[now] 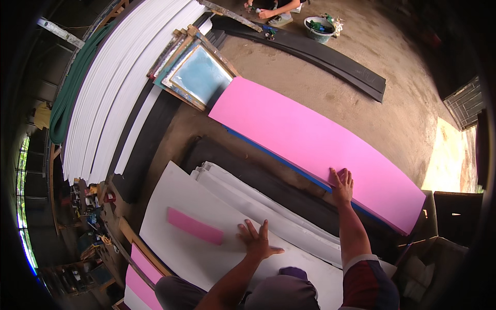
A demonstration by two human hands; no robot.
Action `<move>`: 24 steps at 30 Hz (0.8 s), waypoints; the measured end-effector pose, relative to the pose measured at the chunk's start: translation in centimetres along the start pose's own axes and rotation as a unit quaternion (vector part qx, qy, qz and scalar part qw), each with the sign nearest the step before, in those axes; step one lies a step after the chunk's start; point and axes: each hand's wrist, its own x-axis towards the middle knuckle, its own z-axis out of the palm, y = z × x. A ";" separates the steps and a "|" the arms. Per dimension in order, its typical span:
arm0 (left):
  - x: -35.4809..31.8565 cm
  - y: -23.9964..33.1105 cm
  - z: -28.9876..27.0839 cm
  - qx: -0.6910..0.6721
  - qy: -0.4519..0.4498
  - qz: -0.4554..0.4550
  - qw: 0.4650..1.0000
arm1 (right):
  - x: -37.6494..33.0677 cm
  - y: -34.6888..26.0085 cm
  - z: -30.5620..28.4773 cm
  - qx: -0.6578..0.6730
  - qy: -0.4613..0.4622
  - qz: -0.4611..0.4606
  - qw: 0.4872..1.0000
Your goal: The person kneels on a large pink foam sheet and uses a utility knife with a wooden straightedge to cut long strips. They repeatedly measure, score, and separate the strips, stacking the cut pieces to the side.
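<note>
My left hand lies with fingers spread on a large white sheet in front of me. Beside it on that sheet is a small pink strip. My right arm reaches forward, and my right hand rests with fingers stretched on the near edge of a long pink sheet. A blue edge shows beneath the pink sheet. Neither hand grips anything that I can see.
Between the sheets lie folded white sheets and dark material. Framed screens stand beyond. White sheets are stacked at left; a black strip, a bucket and another person's hand are farther off. A cardboard box stands right.
</note>
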 end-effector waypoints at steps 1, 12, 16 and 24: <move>0.0 -0.1 0.0 -0.002 0.000 -0.002 1.000 | 0.1 -0.2 -0.3 0.023 -0.037 0.017 0.999; 0.0 0.0 0.8 -0.033 0.024 0.014 0.999 | 0.4 -0.5 -1.0 0.004 -0.041 0.041 0.998; 0.0 0.0 1.0 -0.040 0.033 0.019 0.998 | 0.6 -0.6 -0.7 -0.017 -0.074 0.056 0.996; 0.1 0.2 0.4 -0.030 0.031 0.018 0.999 | 1.3 0.5 0.2 -0.060 -0.079 0.017 0.995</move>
